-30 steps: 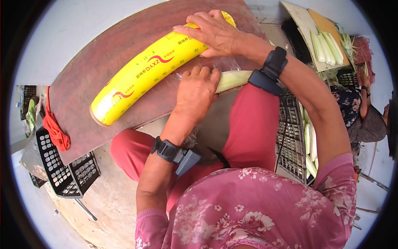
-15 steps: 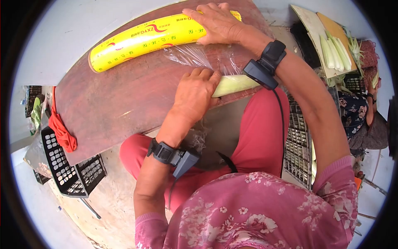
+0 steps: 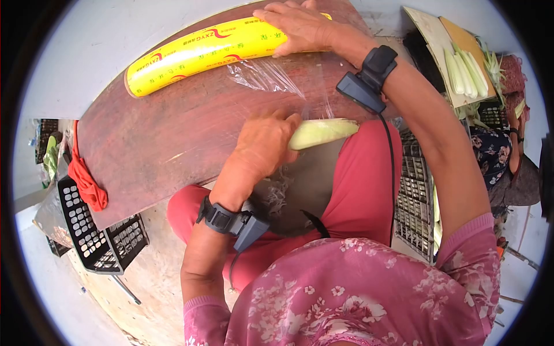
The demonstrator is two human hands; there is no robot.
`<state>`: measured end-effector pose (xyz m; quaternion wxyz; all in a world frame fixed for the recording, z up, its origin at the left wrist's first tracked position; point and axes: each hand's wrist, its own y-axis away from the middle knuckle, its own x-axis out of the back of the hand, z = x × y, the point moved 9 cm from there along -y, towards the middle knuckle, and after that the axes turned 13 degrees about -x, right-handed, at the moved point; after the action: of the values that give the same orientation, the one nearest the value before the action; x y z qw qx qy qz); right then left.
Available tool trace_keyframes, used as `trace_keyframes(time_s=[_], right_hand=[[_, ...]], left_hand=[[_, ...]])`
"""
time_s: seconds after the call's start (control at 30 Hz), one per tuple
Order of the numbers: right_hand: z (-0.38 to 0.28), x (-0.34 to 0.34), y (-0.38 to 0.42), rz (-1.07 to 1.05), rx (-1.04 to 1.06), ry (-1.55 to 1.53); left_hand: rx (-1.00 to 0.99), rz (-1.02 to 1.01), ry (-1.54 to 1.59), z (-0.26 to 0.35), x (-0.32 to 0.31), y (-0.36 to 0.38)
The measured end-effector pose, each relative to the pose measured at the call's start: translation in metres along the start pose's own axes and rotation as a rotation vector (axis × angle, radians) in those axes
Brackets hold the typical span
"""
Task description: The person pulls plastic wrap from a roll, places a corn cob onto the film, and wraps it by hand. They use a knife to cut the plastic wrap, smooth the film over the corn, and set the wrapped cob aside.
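Head view: corn ear (image 3: pixel 326 134) at the near edge of the surface (image 3: pixel 156 138), grip of left hand (image 3: pixel 262 141) clamped around one end, probably for control against the pull of clear film (image 3: pixel 262 76) stretched toward the yellow roll (image 3: pixel 199 51). Roll lying lengthwise on the far side, under right hand (image 3: pixel 303 29): fingers and thumb apart across it, likely to check its turning. At the surface's left end: red cloth (image 3: pixel 86 183) hanging, black crate (image 3: pixel 103 252) nearby.

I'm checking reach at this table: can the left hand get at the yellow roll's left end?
Probably yes: the yellow roll has that end uncovered, with the right hand near the other. But the left hand holds the corn, so it would likely need freeing first.
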<state>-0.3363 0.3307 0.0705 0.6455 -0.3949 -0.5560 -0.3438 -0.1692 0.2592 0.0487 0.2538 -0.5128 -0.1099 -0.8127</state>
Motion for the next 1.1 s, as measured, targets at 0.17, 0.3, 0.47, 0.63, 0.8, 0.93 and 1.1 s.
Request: trace_keyframes(time_s=[0.17, 0.3, 0.47, 0.63, 0.8, 0.93, 1.1], right_hand=[[0.001, 0.008, 0.005, -0.056, -0.040, -0.009], [0.004, 0.010, 0.012, 0.055, -0.006, -0.049], [0.005, 0.009, 0.013, 0.116, -0.051, -0.086], [0.013, -0.009, 0.014, 0.161, -0.091, -0.023], [0.009, -0.003, 0.017, 0.196, -0.111, -0.004], [0.003, 0.015, 0.023, 0.217, -0.137, 0.041], [-0.019, 0.083, 0.081, 0.158, -0.232, -0.421]], left_hand=[[0.108, -0.156, 0.100, 0.008, -0.004, 0.009], [0.096, -0.391, 0.206, 0.022, -0.027, 0.024], [0.129, -0.380, 0.268, 0.022, -0.057, 0.051], [0.191, -0.392, 0.265, 0.020, -0.063, 0.071], [0.244, -0.365, 0.275, 0.019, -0.058, 0.083], [0.305, -0.345, 0.354, 0.021, -0.046, 0.089], [0.260, -0.121, 0.532, 0.024, -0.032, 0.102]])
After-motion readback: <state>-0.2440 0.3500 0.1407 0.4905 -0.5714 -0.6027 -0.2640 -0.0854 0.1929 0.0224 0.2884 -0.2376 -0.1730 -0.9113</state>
